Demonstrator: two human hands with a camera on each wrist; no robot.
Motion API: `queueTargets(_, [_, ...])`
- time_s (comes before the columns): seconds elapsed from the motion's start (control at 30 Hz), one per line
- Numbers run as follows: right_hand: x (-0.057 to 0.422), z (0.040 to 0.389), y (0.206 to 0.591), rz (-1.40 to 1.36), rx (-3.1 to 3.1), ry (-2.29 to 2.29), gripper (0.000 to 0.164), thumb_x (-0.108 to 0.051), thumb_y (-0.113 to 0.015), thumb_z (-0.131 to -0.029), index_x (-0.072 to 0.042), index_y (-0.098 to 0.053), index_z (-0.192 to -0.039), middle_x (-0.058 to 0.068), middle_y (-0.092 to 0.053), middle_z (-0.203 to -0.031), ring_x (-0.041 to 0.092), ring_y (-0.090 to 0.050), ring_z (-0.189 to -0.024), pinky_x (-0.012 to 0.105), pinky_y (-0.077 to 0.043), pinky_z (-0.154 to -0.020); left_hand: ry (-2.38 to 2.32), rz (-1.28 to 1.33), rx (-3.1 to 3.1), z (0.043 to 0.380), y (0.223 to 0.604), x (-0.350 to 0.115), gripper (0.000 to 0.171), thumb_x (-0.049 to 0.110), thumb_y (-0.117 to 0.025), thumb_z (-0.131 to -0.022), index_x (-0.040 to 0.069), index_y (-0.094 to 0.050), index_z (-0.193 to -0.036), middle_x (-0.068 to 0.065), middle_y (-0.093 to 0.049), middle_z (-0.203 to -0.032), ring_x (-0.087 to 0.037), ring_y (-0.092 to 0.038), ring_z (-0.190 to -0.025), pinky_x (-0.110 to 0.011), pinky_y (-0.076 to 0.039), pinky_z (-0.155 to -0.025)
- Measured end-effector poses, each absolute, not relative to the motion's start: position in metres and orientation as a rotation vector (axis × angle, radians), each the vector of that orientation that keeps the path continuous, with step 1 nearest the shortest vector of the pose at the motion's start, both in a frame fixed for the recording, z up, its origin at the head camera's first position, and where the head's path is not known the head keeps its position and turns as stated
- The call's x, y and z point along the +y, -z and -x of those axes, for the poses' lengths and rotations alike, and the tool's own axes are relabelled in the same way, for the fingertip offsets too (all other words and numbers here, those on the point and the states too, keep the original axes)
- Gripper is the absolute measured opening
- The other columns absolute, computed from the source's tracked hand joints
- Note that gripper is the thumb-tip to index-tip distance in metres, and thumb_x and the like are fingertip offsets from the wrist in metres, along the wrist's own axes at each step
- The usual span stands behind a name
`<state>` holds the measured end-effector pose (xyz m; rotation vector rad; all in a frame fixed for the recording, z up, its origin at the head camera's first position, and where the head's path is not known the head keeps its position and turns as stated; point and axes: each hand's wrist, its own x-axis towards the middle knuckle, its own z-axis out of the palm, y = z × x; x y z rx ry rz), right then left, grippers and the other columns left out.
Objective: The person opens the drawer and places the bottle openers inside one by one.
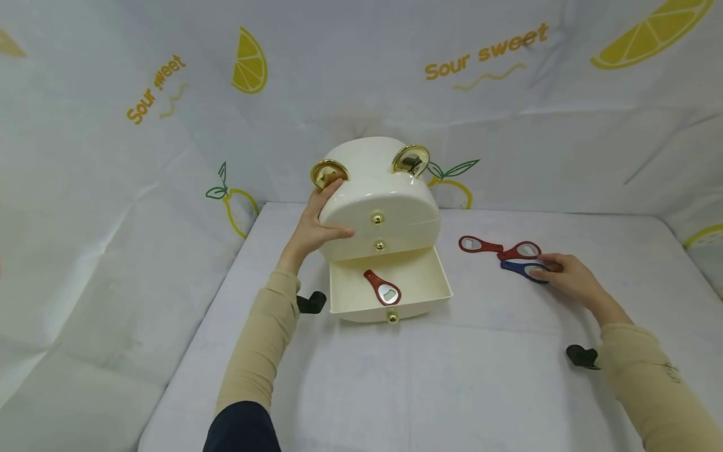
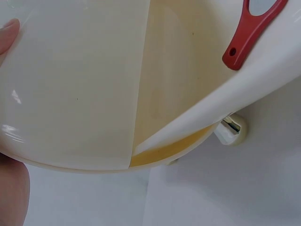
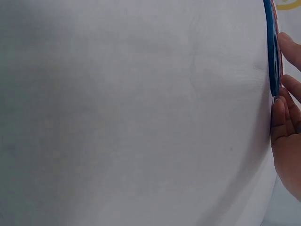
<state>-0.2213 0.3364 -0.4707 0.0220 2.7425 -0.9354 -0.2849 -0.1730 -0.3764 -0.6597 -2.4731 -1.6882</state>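
A glossy white storage box (image 1: 384, 194) with gold ears and gold knobs stands at the back of the table. My left hand (image 1: 316, 223) grips its left side, thumb on the front face and fingers up by the gold ear. The bottom drawer (image 1: 350, 282) is pulled out. In it lies a red bottle opener (image 1: 388, 292), its handle also visible in the left wrist view. My right hand (image 1: 573, 279) pinches the round end of a blue bottle opener (image 1: 515, 267) at the table surface. Just behind that are two more red bottle openers, one at the left (image 1: 479, 244) and one nearer the hand (image 1: 521, 251).
White cloth printed with lemons covers the walls (image 1: 361, 75) and a white cloth lies over the table (image 1: 452, 389). Two gold knobs on the box front mark upper drawers, both closed. A black wrist camera part (image 1: 582, 356) juts out beside the right sleeve.
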Motion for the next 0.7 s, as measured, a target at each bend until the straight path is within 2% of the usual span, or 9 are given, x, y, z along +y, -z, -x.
queueTargets(0.23, [0.343, 0.216, 0.473, 0.027, 2.808, 0.827, 0.077, -0.043, -0.063, -0.086, 0.014, -0.039, -0.131, 0.034, -0.038, -0.118, 0.043, -0.037, -0.102, 0.058, -0.036, -0.084, 1.707, 0.644, -2.471, 0.284, 0.375, -0.173, 0.097, 0.008, -0.083, -0.065, 0.039, -0.033, -0.142, -0.001, -0.027, -0.145, -0.025, -0.043, -0.115, -0.046, -0.042, -0.091])
queueTargets(0.5, [0.344, 0.214, 0.475, 0.038, 2.85, 0.823, 0.076, -0.045, -0.063, -0.085, 0.014, -0.042, -0.129, 0.032, -0.04, -0.114, 0.04, -0.039, -0.099, 0.055, -0.037, -0.08, 1.759, 0.651, -2.465, 0.27, 0.357, -0.17, 0.095, 0.006, -0.082, -0.066, 0.026, -0.033, -0.145, -0.008, -0.026, -0.145, -0.027, -0.043, -0.115, -0.045, -0.042, -0.091])
queueTargets(0.7, [0.341, 0.208, 0.476, 0.038, 2.904, 0.841, 0.071, -0.043, -0.063, -0.086, 0.014, -0.046, -0.125, 0.029, -0.045, -0.108, 0.038, -0.041, -0.094, 0.049, -0.038, -0.076, 1.752, 0.636, -2.486, 0.266, 0.354, -0.167, 0.094, 0.002, -0.08, -0.067, 0.024, -0.032, -0.145, -0.01, -0.028, -0.143, -0.028, -0.043, -0.115, -0.045, -0.042, -0.092])
